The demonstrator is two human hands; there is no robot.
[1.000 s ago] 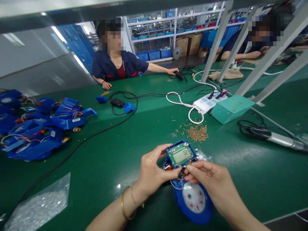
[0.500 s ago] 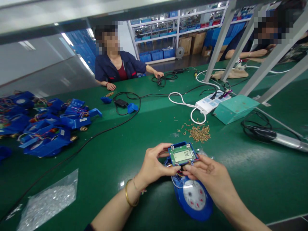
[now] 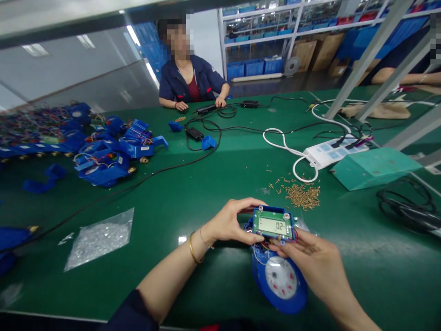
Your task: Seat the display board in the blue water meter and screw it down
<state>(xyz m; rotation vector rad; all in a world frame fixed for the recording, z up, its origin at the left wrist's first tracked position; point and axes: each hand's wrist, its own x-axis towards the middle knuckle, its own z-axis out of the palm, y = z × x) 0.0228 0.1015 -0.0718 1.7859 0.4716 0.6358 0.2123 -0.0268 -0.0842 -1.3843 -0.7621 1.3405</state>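
A blue water meter (image 3: 279, 281) with a white dial lies on the green table (image 3: 193, 193) close to me. Above its upper part sits a green circuit board with an LCD screen (image 3: 273, 224). My left hand (image 3: 230, 221) grips the board's left side, thumb under and fingers over the top edge. My right hand (image 3: 310, 258) pinches the board's lower right edge, where thin wires run down into the meter. A gold bangle is on my left wrist.
A heap of small brass screws (image 3: 302, 195) lies beyond the meter. A clear bag of small parts (image 3: 99, 237) is at left, a pile of blue meter housings (image 3: 103, 151) further left. A white power strip (image 3: 330, 154), teal box (image 3: 372, 167) and black cables are at right. A co-worker (image 3: 191, 78) sits opposite.
My view has swung left, so everything sits further right in the picture. My hands keep their hold on the board, which now lies flatter over the meter. The co-worker's arm has drawn back.
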